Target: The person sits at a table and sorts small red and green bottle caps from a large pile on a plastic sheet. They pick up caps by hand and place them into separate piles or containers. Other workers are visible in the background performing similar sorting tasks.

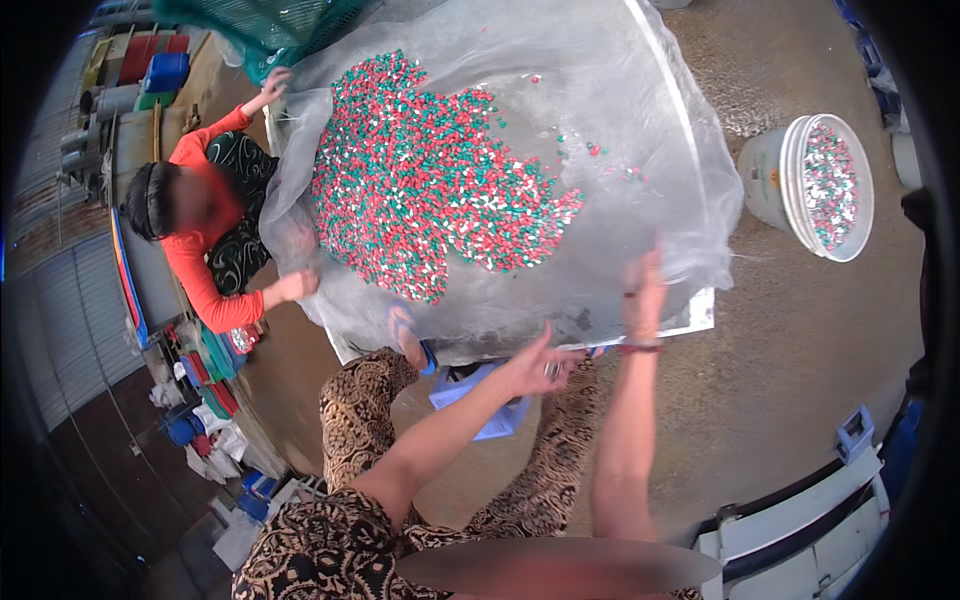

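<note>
A broad heap of small red, green and white pieces (420, 180) lies on a pale translucent mesh sheet (590, 60). The sheet is spread over a white-edged surface in front of me, and a few pieces lie loose to the right of the heap. My left hand (545, 364) is held above my lap near the sheet's near edge, its thumb raised and fingers apart, with nothing in it. Over the near right part of the sheet is my right hand (644, 295); its fingers point away from me but are blurred, and whether they grip the mesh is unclear.
A white bucket (775, 185) of similar pieces stands on the floor at right. Across on the left, a person in an orange top (205, 270) has both hands at the sheet's edge. Green netting (275, 30) lies at the far left corner. A blue plastic stool (490, 425) is below me.
</note>
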Demonstrator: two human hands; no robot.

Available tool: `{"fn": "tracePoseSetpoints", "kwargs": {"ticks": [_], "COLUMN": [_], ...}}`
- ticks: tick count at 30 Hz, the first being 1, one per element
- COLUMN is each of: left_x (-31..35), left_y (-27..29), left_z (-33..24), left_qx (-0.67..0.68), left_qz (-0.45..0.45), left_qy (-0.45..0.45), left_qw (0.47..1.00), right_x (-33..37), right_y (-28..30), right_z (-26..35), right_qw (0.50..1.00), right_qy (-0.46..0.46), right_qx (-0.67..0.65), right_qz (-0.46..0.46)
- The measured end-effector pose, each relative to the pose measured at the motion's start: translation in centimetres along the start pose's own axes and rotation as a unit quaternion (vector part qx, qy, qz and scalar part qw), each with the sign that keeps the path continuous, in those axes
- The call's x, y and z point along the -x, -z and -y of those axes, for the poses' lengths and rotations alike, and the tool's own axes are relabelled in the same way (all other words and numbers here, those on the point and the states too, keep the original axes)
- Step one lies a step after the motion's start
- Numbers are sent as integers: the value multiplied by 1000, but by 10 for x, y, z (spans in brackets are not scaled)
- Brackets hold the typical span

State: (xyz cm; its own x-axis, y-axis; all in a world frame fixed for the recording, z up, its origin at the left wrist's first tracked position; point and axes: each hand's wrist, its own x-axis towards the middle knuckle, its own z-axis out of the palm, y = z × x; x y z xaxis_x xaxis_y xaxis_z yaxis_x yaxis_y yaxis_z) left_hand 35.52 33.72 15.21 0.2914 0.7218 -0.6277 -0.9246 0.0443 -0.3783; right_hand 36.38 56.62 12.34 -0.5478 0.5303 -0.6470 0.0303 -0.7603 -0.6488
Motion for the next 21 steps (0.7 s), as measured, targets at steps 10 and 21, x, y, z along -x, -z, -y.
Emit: {"fn": "tracePoseSetpoints", "kwargs": {"ticks": [10,21], "left_x": [-79,60], "left_y": [-196,-171], "left_z": [-111,-172], "left_qx": [33,95], "left_qz": [36,-114], "left_qy": [-235,-307], "left_qw": [971,940], "right_x": [112,65], "right_y": [-91,-160], "right_z": [143,229], "right_qw": [974,448], "right_qy": [-7,100], "right_qx": [103,682], "right_qz": [202,569]}}
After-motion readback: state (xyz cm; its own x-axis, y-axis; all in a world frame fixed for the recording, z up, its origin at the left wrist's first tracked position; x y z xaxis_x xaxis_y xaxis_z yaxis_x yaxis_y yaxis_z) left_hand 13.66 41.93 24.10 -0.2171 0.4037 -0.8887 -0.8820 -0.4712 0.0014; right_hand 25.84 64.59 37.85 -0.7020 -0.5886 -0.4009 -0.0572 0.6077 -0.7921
